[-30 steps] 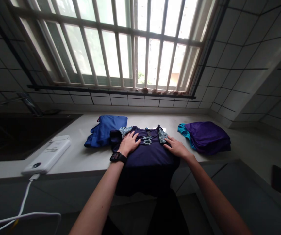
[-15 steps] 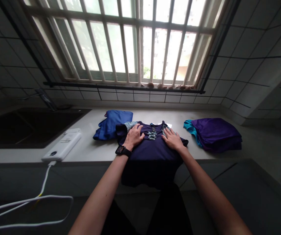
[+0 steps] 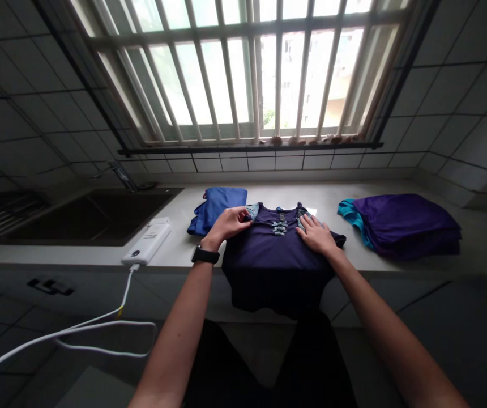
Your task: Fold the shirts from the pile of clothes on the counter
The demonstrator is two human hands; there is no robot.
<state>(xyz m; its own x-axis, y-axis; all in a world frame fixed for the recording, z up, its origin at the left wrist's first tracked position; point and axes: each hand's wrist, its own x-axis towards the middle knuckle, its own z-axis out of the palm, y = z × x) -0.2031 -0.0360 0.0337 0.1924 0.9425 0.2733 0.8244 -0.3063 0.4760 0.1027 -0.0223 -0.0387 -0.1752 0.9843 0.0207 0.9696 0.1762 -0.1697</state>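
Observation:
A dark purple shirt (image 3: 277, 246) with patterned shoulders and knotted trim at the neck lies spread on the white counter (image 3: 179, 249), its lower part hanging over the front edge. My left hand (image 3: 230, 222), with a black watch on the wrist, pinches the shirt's sleeve at the left shoulder. Flat on the right shoulder lies my right hand (image 3: 317, 235), fingers stretched out and holding nothing. A folded blue garment (image 3: 222, 207) sits just beyond my left hand. Further right is a folded purple garment (image 3: 409, 224) with turquoise edging.
A white power bank (image 3: 148, 241) with a white cable (image 3: 127, 294) rests on the counter at left, the cable hanging down in front. Behind it are a dark sink (image 3: 86, 218) and a faucet (image 3: 123, 175). A barred window (image 3: 243, 85) is above the counter.
My left hand has gone from lying flat on the shirt to pinching its left sleeve, which is now gathered inward. My right hand stays flat on the shirt. The view has shifted left.

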